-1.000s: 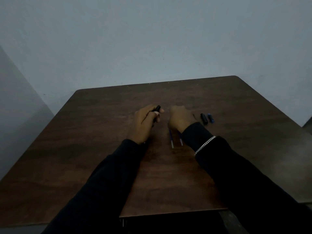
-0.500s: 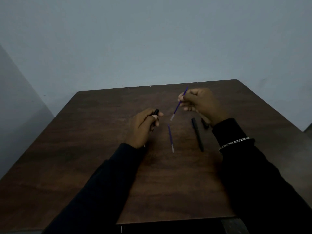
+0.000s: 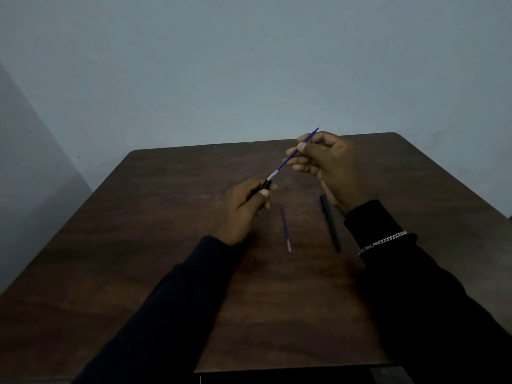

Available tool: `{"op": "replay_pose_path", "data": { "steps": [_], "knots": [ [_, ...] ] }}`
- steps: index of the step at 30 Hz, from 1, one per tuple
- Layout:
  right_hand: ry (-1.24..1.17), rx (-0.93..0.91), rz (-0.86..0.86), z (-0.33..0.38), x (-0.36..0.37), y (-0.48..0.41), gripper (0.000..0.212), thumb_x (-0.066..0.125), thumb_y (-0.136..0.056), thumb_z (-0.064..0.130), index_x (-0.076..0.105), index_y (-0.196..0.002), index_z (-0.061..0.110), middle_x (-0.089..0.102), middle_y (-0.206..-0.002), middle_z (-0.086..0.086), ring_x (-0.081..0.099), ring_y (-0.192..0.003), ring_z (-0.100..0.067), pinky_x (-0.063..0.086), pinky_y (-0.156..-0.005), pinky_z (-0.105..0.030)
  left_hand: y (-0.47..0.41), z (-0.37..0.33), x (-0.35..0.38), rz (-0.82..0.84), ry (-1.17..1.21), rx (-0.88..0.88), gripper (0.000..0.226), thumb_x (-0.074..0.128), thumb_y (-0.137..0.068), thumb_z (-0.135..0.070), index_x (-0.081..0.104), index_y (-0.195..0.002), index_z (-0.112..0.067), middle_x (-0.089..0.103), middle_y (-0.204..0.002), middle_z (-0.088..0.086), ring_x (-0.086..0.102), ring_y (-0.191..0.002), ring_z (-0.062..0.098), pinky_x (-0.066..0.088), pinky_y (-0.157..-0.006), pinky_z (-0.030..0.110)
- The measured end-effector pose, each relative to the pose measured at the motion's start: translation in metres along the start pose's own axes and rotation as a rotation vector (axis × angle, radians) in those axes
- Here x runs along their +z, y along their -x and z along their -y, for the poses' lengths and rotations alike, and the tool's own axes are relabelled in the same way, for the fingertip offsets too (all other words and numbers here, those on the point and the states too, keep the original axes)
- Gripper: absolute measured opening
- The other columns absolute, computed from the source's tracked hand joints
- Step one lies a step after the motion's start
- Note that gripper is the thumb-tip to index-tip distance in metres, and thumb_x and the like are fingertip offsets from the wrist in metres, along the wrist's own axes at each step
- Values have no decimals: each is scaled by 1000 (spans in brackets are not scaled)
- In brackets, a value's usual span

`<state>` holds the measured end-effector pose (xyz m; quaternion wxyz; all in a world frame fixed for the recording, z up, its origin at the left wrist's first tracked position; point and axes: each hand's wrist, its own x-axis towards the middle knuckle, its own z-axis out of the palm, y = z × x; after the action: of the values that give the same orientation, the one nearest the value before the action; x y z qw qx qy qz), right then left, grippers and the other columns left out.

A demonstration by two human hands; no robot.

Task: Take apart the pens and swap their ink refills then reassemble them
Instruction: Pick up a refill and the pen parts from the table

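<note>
My left hand (image 3: 243, 209) grips a black pen barrel (image 3: 266, 184), its open end pointing up and right. My right hand (image 3: 329, 164) pinches a thin blue ink refill (image 3: 288, 159) held at a slant, and the refill's pale lower end meets the barrel's mouth. A second blue refill (image 3: 285, 228) lies loose on the dark wooden table (image 3: 166, 245) between my hands. Another black pen barrel (image 3: 330, 223) lies on the table just under my right wrist. The pen caps are hidden behind my right forearm.
The table's far edge meets a plain grey wall. Its near edge runs just below my forearms. Both arms wear dark sleeves, and a silver chain bracelet (image 3: 382, 241) sits on my right wrist.
My right hand lifted a blue refill from the table and carried it left to the mouth of the barrel held in my left hand. The left hand rose slightly.
</note>
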<state>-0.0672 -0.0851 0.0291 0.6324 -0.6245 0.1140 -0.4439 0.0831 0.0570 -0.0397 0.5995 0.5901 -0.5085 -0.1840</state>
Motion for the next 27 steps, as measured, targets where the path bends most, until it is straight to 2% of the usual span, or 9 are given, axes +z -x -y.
{"op": "replay_pose_path", "data": {
  "steps": [11,15,20,27],
  "knots": [
    [21,-7,8,0,1,1,7,64,-94,10,68,-99,6,79,-93,-19,78,-80,-30,60,-67,-30,1,-2,-2,6,8,13,27,51,-98,-37,76,-107,-34,65,-74,-7,54,-62,6,42,-54,20],
    [78,-15,66,0,3,3,7,63,-96,6,69,-100,7,79,-93,-18,78,-80,-31,60,-65,-29,0,0,-1,17,-38,43,26,50,-99,-36,75,-105,-40,65,-73,-9,53,-60,5,41,-54,24],
    [167,6,171,-1,7,7,9,70,-93,8,75,-99,12,80,-95,-14,77,-82,-22,60,-63,-27,0,3,-1,13,-67,51,24,50,-101,-37,74,-107,-41,66,-75,-9,54,-61,4,41,-54,24],
    [251,46,290,-10,11,10,8,73,-94,10,79,-94,14,80,-105,-6,75,-86,-21,59,-64,-29,1,-1,-2,32,-65,70,24,49,-101,-35,71,-107,-27,65,-76,-8,54,-63,2,41,-58,28]
  ]
}}
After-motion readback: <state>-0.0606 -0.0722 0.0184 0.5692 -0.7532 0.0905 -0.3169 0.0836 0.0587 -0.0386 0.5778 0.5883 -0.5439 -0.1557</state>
